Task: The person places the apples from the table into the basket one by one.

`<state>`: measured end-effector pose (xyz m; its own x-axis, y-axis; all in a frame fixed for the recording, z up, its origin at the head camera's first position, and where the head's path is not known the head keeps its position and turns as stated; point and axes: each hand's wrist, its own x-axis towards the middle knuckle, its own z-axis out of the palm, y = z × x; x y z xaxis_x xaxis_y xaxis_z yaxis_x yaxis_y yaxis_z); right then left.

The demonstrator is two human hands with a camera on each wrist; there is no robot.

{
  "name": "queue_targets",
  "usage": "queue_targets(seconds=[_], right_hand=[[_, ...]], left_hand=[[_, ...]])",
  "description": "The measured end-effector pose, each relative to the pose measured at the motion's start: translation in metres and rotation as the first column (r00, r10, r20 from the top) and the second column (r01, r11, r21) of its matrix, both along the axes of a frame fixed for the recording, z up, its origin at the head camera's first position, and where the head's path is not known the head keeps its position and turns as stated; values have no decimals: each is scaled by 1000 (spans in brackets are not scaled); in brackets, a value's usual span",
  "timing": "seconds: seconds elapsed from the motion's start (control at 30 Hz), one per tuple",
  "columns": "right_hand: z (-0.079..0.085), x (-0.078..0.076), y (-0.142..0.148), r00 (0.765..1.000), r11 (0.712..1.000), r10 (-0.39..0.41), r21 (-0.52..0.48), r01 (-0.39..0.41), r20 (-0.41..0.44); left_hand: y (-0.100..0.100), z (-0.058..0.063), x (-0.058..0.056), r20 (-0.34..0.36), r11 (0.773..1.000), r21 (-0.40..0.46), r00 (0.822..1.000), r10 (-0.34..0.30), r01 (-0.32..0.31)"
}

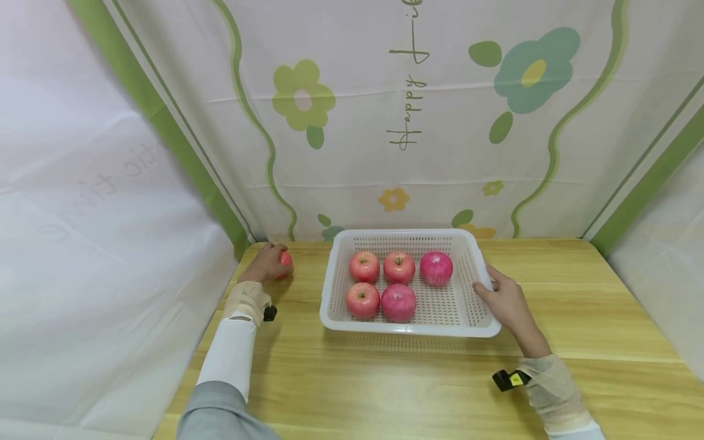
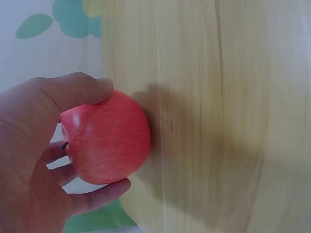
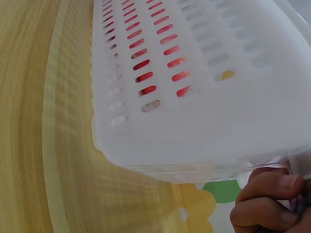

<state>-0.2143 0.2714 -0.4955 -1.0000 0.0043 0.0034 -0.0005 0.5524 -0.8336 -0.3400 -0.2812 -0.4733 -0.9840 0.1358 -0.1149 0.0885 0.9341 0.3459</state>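
Observation:
At the table's back left, my left hand (image 1: 266,264) holds a red apple (image 1: 285,263). The left wrist view shows thumb and fingers curled round this apple (image 2: 109,138), its dark stem turned toward the palm. My right hand (image 1: 504,300) grips the right rim of a white perforated plastic basket (image 1: 407,328). In the right wrist view, curled fingers (image 3: 267,199) sit by the basket rim, partly cut off by the frame. Several apples lie in the basket, among them a deeper pink one (image 1: 437,269) at the right and a paler one (image 1: 364,267) at back left.
The basket stands near the back edge of a wooden table (image 1: 385,391). Behind it hangs a white curtain (image 1: 357,146) with printed flowers, and white cloth walls (image 1: 110,244) enclose both sides.

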Motion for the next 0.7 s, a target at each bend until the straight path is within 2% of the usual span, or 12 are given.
queue_targets(seconds=[0.3, 0.7], right_hand=[[0, -1, 2, 1000, 1000, 3, -1, -3, -3], [-1, -1, 1, 1000, 1000, 2, -4, -2, 0]], left_hand=[[3, 9, 2, 7, 1000, 11, 1000, -9, 9], [11, 22, 5, -34, 996, -21, 996, -82, 81]])
